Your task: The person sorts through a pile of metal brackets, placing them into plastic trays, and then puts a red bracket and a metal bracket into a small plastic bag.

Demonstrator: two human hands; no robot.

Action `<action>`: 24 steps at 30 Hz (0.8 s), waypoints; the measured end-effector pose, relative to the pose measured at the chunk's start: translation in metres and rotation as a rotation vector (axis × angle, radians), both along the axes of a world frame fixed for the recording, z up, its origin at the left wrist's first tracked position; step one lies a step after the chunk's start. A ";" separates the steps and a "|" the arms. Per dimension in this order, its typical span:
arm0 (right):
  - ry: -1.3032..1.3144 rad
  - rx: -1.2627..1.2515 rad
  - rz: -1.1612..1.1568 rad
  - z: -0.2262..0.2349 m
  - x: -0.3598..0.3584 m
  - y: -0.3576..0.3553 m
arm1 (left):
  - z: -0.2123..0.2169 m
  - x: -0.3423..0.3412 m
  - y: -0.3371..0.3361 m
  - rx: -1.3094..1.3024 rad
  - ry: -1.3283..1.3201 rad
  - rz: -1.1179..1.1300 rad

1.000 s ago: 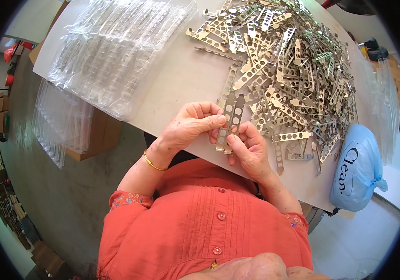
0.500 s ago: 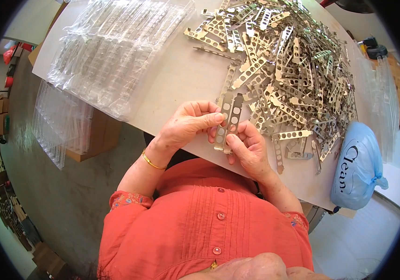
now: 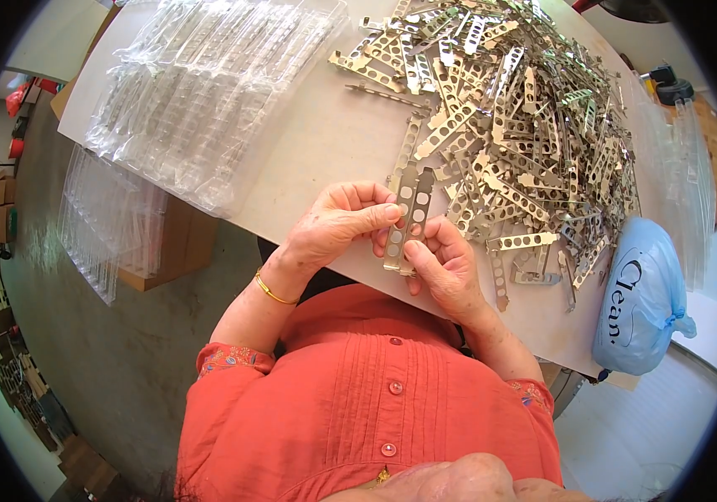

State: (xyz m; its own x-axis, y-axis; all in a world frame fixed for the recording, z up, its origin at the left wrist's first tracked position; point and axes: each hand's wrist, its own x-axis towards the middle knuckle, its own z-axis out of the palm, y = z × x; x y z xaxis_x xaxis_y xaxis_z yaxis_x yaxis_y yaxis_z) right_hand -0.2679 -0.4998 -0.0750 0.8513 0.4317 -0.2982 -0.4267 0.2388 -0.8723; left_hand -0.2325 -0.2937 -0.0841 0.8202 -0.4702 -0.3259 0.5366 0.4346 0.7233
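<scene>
Two flat metal slot brackets, each with a row of round holes, are held upright side by side above the table's near edge. My left hand (image 3: 343, 224) is closed, thumb and fingers pinching the left bracket (image 3: 398, 249) around its middle. On the right bracket (image 3: 424, 186), my right hand (image 3: 447, 266) is closed too, its thumb pressed near the lower end. The fingers behind the brackets are partly hidden. Just beyond my right hand spreads a large heap of similar metal brackets (image 3: 509, 184), lying at all angles.
Clear plastic trays (image 3: 199, 117) are stacked on the left of the white table (image 3: 304, 146). More trays (image 3: 111, 213) stand lower, beside a cardboard box (image 3: 187, 243). A tied blue plastic bag (image 3: 651, 289) sits at the right edge, with further clear plastic (image 3: 689, 184) behind it.
</scene>
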 end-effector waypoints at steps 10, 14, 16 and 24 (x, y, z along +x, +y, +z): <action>0.005 -0.008 0.005 -0.001 0.000 -0.001 | -0.002 0.000 0.001 -0.008 -0.018 -0.015; 0.009 0.001 -0.005 0.000 0.000 0.000 | -0.002 0.000 0.001 -0.003 -0.022 -0.013; 0.009 0.002 -0.005 0.000 0.000 0.000 | -0.002 0.000 0.000 0.004 -0.018 -0.012; -0.004 0.008 -0.003 -0.002 0.000 0.000 | 0.000 0.000 0.000 -0.005 -0.016 -0.004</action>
State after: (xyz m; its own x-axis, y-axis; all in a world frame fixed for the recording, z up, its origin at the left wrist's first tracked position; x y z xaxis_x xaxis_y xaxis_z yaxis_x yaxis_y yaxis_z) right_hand -0.2682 -0.5002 -0.0765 0.8538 0.4313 -0.2915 -0.4225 0.2470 -0.8721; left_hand -0.2323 -0.2937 -0.0843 0.8233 -0.4753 -0.3102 0.5267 0.4361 0.7297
